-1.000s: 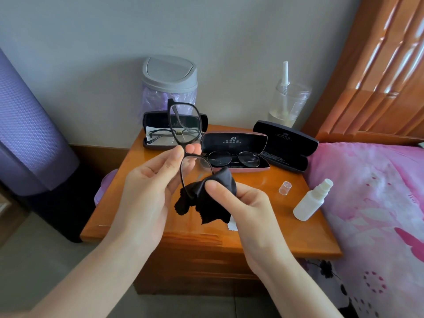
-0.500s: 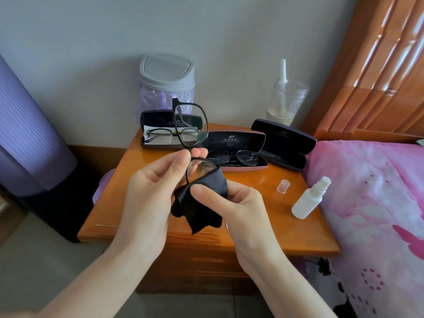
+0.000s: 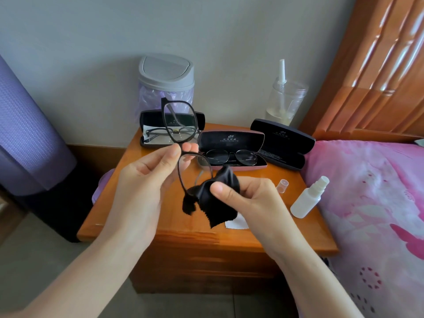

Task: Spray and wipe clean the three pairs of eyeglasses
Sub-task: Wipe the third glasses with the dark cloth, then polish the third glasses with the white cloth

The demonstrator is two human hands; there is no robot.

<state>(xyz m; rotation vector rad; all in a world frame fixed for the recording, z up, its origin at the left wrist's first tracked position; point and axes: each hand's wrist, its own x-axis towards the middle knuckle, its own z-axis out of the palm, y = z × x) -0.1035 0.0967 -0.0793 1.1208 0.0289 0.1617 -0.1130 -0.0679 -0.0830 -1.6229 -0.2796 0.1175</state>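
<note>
Black case holding glasses, pink case holding round glasses, left hand pinching black frames, right hand pinching cloth

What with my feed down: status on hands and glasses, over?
Left hand pinches black glasses at the bridge. Right hand pinches black cloth on lower lens. Nothing in the way.
</note>
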